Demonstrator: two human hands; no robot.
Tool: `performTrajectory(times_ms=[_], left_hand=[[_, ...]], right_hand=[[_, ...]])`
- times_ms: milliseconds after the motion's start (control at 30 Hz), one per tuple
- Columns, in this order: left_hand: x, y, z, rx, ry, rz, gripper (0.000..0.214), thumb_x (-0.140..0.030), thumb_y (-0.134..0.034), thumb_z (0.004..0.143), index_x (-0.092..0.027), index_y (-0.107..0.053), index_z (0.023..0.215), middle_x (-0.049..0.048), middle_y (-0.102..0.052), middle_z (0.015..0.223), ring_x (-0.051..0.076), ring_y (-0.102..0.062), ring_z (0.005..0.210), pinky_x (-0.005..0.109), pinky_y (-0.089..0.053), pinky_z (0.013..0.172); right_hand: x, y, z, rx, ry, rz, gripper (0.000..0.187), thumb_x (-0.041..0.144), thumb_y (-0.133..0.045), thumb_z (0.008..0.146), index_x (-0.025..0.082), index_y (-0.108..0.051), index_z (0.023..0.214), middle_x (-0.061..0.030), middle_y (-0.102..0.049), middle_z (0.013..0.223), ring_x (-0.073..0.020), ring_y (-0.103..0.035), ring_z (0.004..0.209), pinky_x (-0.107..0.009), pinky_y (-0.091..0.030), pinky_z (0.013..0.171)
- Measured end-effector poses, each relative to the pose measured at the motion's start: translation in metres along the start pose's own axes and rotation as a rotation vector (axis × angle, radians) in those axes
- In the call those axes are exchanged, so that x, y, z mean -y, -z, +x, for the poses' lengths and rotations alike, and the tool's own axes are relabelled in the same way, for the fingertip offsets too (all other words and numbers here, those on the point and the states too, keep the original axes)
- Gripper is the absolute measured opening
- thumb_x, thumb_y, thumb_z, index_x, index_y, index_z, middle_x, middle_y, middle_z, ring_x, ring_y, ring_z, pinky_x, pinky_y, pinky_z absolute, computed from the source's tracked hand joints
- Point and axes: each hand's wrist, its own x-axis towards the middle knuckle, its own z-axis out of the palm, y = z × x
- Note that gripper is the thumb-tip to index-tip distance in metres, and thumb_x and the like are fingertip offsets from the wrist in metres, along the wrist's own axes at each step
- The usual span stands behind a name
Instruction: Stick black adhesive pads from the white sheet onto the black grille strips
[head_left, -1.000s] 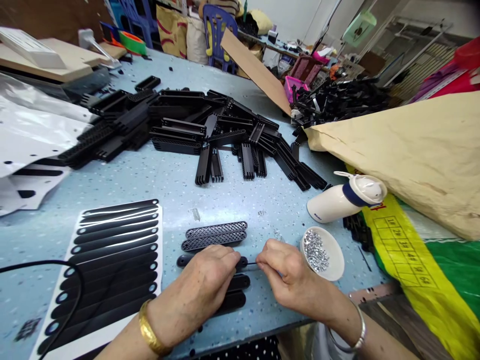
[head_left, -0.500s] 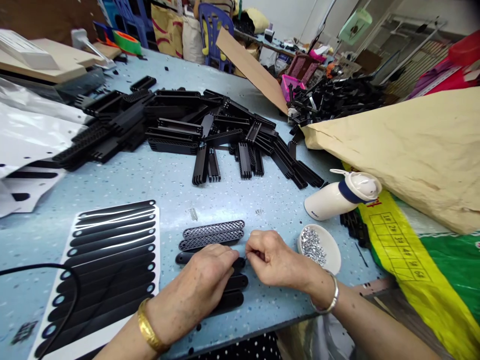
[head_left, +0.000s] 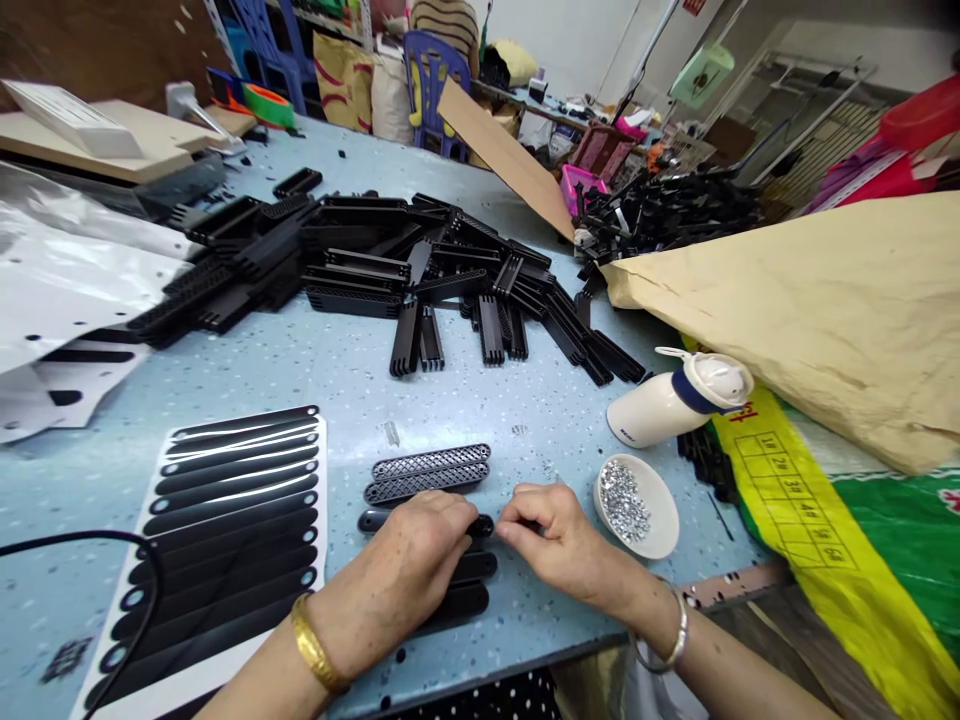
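My left hand (head_left: 429, 545) lies over a narrow black plastic bar (head_left: 372, 521) with rounded ends, its fingers curled around the bar near the right end. Just beyond that end, my right hand (head_left: 546, 535) is closed in a pinch; whatever sits between its fingertips is too small to make out. Two bars with a lattice face (head_left: 431, 461) lie side by side behind the hands. Further smooth black bars (head_left: 466, 600) rest under and in front of my left hand. A white bowl (head_left: 664, 510) of small shiny metal parts (head_left: 624, 500) stands right of my right hand.
At left lies a white sheet of black strips (head_left: 225, 520), crossed by a black cable (head_left: 75, 538). A long heap of black bars (head_left: 360, 230) spans the table's back. A cream bottle (head_left: 649, 408) leans behind the bowl, beside large sacks (head_left: 810, 270).
My right hand has drawn slightly right, away from the bar's end, which now shows more. My left hand stays on the bar. The whole view has shifted a little.
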Motion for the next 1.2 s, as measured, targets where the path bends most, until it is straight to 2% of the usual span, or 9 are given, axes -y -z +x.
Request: performTrajectory(times_ms=[167,300,367,500,633,733,833,967,1200], left_hand=[[-0.002,0.0,0.001,-0.018,-0.018,0.027,0.023,-0.007,-0.043,0.092,-0.016,-0.064,0.098,0.0052,-0.063,0.084,0.02,-0.061,0.081,0.037,-0.052,0.075],[-0.001,0.0,0.001,-0.053,-0.041,0.038,0.022,-0.006,-0.045,0.09,-0.016,-0.064,0.095,0.0045,-0.063,0.082,0.018,-0.06,0.078,0.034,-0.052,0.073],[-0.002,0.0,0.0,-0.06,-0.039,0.045,0.022,-0.006,-0.045,0.089,-0.016,-0.064,0.093,0.0045,-0.062,0.081,0.018,-0.06,0.078,0.034,-0.052,0.073],[-0.002,-0.001,-0.001,-0.045,-0.018,0.058,0.023,-0.002,-0.044,0.086,-0.016,-0.063,0.09,0.0045,-0.062,0.081,0.019,-0.06,0.079,0.035,-0.052,0.073],[-0.001,-0.004,-0.001,-0.062,-0.024,0.088,0.021,-0.002,-0.044,0.084,-0.016,-0.059,0.081,0.0033,-0.062,0.079,0.018,-0.059,0.075,0.034,-0.052,0.069],[-0.005,0.004,-0.007,-0.132,-0.077,0.09,0.022,-0.005,-0.044,0.086,-0.018,-0.062,0.089,0.0035,-0.064,0.082,0.017,-0.061,0.077,0.033,-0.053,0.07],[-0.008,0.025,-0.02,-0.236,-0.134,0.143,0.024,-0.01,-0.043,0.091,-0.02,-0.064,0.095,0.0041,-0.066,0.083,0.017,-0.061,0.077,0.031,-0.052,0.07],[0.0,0.049,-0.04,-0.301,-0.073,0.351,0.024,-0.015,-0.044,0.094,-0.02,-0.066,0.088,0.0043,-0.062,0.076,0.018,-0.056,0.071,0.032,-0.047,0.066],[0.027,0.041,-0.054,-0.207,-0.019,0.517,0.024,-0.017,-0.044,0.095,-0.02,-0.067,0.087,0.0057,-0.058,0.077,0.021,-0.051,0.072,0.037,-0.039,0.067]], right_hand=[[-0.031,0.003,-0.014,-0.185,0.039,-0.306,0.025,0.01,-0.045,0.09,0.013,-0.068,0.083,-0.0048,-0.062,0.068,-0.0171,-0.057,0.064,-0.031,-0.046,0.061],[-0.037,0.0,-0.021,-0.32,0.19,-0.597,0.034,0.004,-0.041,0.088,0.008,-0.067,0.109,-0.0195,-0.067,0.101,-0.0287,-0.06,0.094,-0.046,-0.048,0.08],[-0.026,-0.004,-0.02,-0.338,0.213,-0.529,0.028,0.007,-0.045,0.089,0.01,-0.069,0.103,-0.0175,-0.067,0.098,-0.0274,-0.061,0.091,-0.045,-0.048,0.079],[-0.005,-0.018,-0.01,-0.269,0.123,-0.141,0.018,0.017,-0.054,0.085,0.015,-0.069,0.075,-0.0033,-0.059,0.063,-0.0159,-0.056,0.057,-0.029,-0.045,0.054],[-0.004,-0.032,0.0,-0.236,-0.03,0.09,0.015,0.017,-0.056,0.076,0.016,-0.062,0.062,0.0007,-0.055,0.055,-0.012,-0.05,0.05,-0.024,-0.038,0.047],[-0.007,-0.033,0.004,-0.182,-0.141,0.203,0.015,0.018,-0.056,0.074,0.016,-0.061,0.059,0.0031,-0.051,0.05,-0.0102,-0.045,0.047,-0.023,-0.035,0.045],[-0.005,-0.03,0.005,-0.181,-0.184,0.226,0.015,0.017,-0.057,0.072,0.016,-0.062,0.058,0.0035,-0.051,0.05,-0.0094,-0.044,0.047,-0.023,-0.035,0.045],[-0.005,-0.031,0.005,-0.201,-0.169,0.202,0.014,0.018,-0.058,0.072,0.017,-0.061,0.058,0.0031,-0.052,0.05,-0.0091,-0.044,0.046,-0.022,-0.034,0.044],[-0.007,-0.035,0.007,-0.23,-0.227,0.195,0.013,0.02,-0.059,0.069,0.017,-0.059,0.056,0.0037,-0.049,0.048,-0.0088,-0.041,0.044,-0.023,-0.031,0.042]])
